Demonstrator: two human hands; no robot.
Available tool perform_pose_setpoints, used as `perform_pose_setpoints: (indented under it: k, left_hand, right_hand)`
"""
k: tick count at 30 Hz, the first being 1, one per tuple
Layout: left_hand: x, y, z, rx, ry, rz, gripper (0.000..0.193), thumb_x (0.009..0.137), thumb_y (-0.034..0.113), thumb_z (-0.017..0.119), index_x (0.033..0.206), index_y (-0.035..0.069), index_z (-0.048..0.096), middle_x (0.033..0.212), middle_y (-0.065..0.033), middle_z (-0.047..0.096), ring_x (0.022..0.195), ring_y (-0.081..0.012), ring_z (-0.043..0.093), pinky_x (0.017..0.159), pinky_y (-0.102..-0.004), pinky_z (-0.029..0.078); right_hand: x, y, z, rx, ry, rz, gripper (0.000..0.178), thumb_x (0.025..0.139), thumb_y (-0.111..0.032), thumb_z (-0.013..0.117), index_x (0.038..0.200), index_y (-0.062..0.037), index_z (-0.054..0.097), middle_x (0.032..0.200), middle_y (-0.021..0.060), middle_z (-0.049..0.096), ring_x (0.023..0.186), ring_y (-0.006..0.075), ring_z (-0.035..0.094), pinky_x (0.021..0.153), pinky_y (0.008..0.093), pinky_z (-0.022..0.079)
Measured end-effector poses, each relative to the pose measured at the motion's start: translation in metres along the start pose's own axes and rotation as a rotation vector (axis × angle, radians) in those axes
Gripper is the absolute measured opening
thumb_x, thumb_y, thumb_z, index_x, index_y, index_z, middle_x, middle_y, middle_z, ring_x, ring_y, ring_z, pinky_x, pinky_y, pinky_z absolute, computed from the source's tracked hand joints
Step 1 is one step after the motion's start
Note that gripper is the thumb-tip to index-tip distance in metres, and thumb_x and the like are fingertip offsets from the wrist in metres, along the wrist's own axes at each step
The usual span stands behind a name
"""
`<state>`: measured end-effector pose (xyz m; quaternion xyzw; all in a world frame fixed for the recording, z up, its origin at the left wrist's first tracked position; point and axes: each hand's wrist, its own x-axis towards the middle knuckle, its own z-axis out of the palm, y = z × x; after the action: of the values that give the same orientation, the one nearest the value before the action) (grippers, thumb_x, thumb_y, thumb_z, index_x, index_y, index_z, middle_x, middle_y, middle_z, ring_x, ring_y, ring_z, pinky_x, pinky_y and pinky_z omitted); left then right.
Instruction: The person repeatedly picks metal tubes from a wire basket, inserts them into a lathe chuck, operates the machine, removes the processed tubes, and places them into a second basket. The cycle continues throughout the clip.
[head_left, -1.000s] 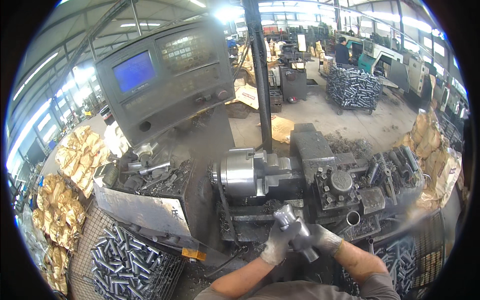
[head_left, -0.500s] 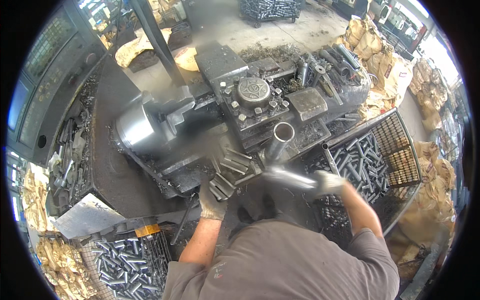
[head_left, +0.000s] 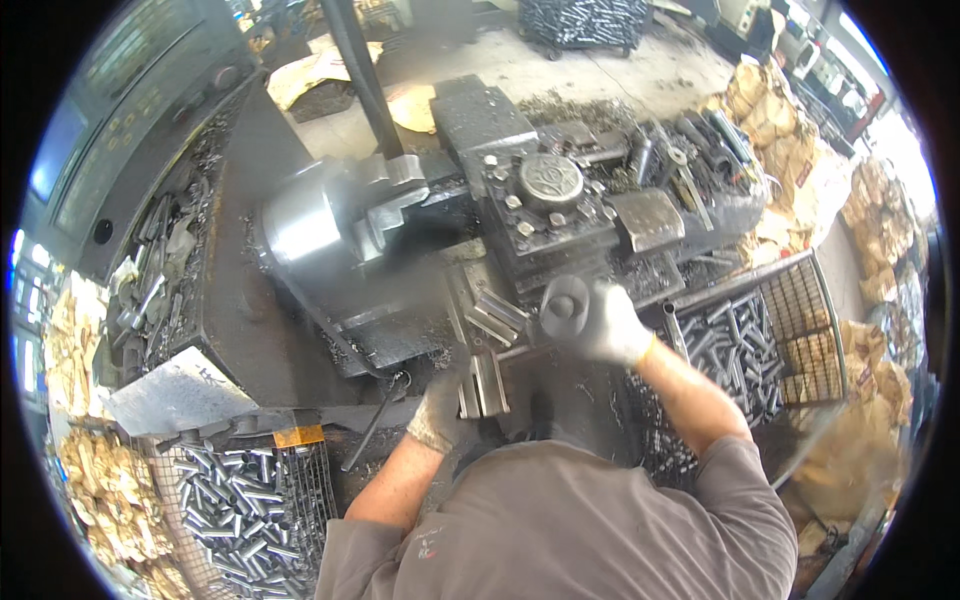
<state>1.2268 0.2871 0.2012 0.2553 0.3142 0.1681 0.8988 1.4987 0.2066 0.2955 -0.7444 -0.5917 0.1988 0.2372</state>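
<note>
My left hand (head_left: pixel 438 412), in a dirty white glove, is closed at the left side of a grooved steel block (head_left: pixel 485 384); its fingertips are partly hidden and smeared. More parallel steel bars (head_left: pixel 495 316) lie just beyond it, below the machine's slide. My right hand (head_left: pixel 617 328), gloved in white, is closed round a dark round-ended cylinder (head_left: pixel 563 308) with a smaller disc in the middle of its end. It stands by the front of the tool post (head_left: pixel 552 182). To the left is the lathe's shiny chuck (head_left: pixel 305 222) with stepped jaws (head_left: pixel 395 210).
A wire basket of short metal tubes (head_left: pixel 735 350) stands at my right, another mesh basket of tubes (head_left: pixel 240 510) at the lower left. Metal shavings and loose tools (head_left: pixel 690 165) lie on the machine's far right. Brown paper sacks (head_left: pixel 785 150) are stacked along the right.
My right hand has moved left from the blurred shiny bar it held to the dark cylinder, where an open-topped upright tube showed. The grooved block by my left hand has turned more upright.
</note>
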Motion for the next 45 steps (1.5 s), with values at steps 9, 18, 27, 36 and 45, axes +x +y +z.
perform_pose_setpoints:
  k: [9,18,27,36,45]
  left_hand:
    - [0.001,0.044,-0.032,0.009,0.234,0.255,0.051,0.109,0.054,0.055,0.120,0.005,0.066,0.094,-0.0122,0.073,0.081,-0.0289,0.075,0.076,-0.0409,0.064]
    - [0.036,0.094,0.003,-0.026,0.156,0.650,0.077,0.114,0.064,0.030,0.155,0.001,0.048,0.143,-0.0136,0.062,0.133,-0.0278,0.058,0.120,-0.0413,0.041]
    - [0.163,0.300,0.015,1.345,0.858,1.452,0.045,0.107,0.032,0.060,0.143,0.005,0.060,0.132,-0.0193,0.072,0.113,-0.0386,0.073,0.092,-0.0492,0.061]
    - [0.139,0.262,0.049,1.681,0.784,1.613,0.040,0.093,0.012,0.074,0.130,0.000,0.067,0.124,-0.0248,0.072,0.110,-0.0454,0.071,0.097,-0.0523,0.059]
    - [-0.020,-0.024,-0.146,-0.105,1.092,0.750,0.037,0.111,0.038,0.053,0.112,0.003,0.067,0.107,-0.0117,0.072,0.099,-0.0246,0.071,0.090,-0.0385,0.060]
  right_hand:
    - [0.056,0.001,0.129,-0.282,-0.063,0.098,0.041,0.093,-0.038,0.072,0.112,-0.0024,0.065,0.091,0.0226,0.075,0.085,0.0425,0.077,0.075,0.0493,0.062]
    - [0.100,-0.097,0.078,0.520,-0.351,0.223,0.069,0.083,-0.040,0.086,0.133,0.0027,0.064,0.109,0.0188,0.077,0.099,0.0255,0.076,0.090,0.0381,0.060]
    - [0.221,-0.107,-0.094,-0.310,0.121,-0.577,0.059,0.075,-0.019,0.082,0.128,0.0000,0.064,0.098,0.0206,0.077,0.083,0.0386,0.078,0.074,0.0468,0.064]
    - [0.339,-0.010,-0.052,-0.571,-0.495,-0.336,0.053,0.068,-0.020,0.085,0.118,-0.0054,0.075,0.096,0.0183,0.079,0.086,0.0309,0.079,0.073,0.0445,0.065]
    - [0.350,0.001,-0.011,-0.460,-0.497,-0.446,0.068,0.069,-0.026,0.083,0.127,0.0027,0.062,0.102,0.0267,0.077,0.093,0.0429,0.077,0.080,0.0510,0.062]
